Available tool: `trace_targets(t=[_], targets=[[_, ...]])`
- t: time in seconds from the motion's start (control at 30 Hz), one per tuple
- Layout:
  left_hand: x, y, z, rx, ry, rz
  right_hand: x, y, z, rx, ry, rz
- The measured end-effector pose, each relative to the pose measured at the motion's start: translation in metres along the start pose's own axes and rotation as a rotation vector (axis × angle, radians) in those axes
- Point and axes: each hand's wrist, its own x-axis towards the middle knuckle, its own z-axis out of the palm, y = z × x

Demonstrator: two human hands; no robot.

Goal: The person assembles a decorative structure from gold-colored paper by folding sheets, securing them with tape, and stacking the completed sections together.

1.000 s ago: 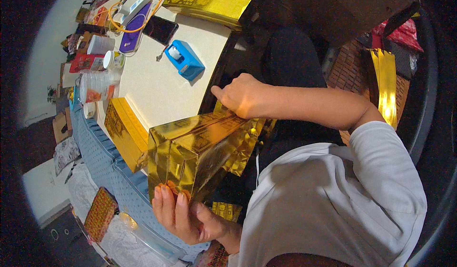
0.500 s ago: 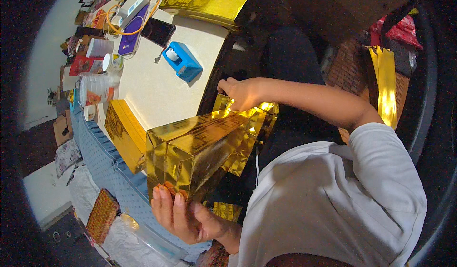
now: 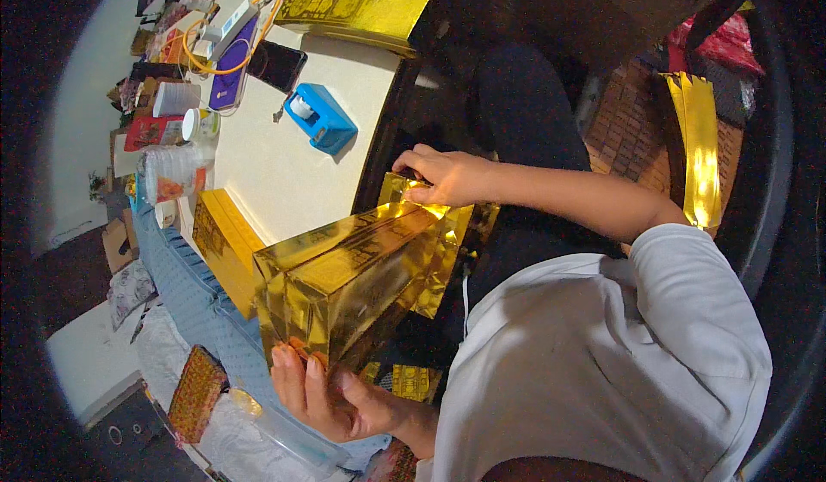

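while between hands (image 3: 323, 405) (image 3: 452, 178), gold box (image 3: 344, 267)

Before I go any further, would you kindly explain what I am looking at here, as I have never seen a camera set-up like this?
There is no machine at work: these are a person's two bare hands. The view comes from the left one of two wide fisheye cameras worn on the head, looking down, so straight edges bend near the rim. The picture's left is the person's left.

The left hand holds one end of a shiny gold packet, shaped like a box. The right hand is at its crumpled other end; whether it pinches the foil is hard to tell.

On the pale table lie a blue tape dispenser, a dark phone, a yellow box and patterned gold sheets.
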Motion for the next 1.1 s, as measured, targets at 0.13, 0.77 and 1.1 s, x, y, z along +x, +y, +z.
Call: trace_targets(t=[0.13, 0.77, 1.1], targets=[[-0.002, -0.002, 0.0, 0.002, 0.002, 0.019, -0.005, -0.002, 0.004, -0.033, 0.05, 0.005], [-0.003, -0.002, -0.005, 0.036, -0.039, 0.039, -0.011, 0.001, 0.013, 0.002, 0.1, 0.089], [-0.001, -0.001, -0.005, 0.059, -0.07, 0.052, -0.048, -0.011, 0.011, -0.247, 0.388, -0.379]])
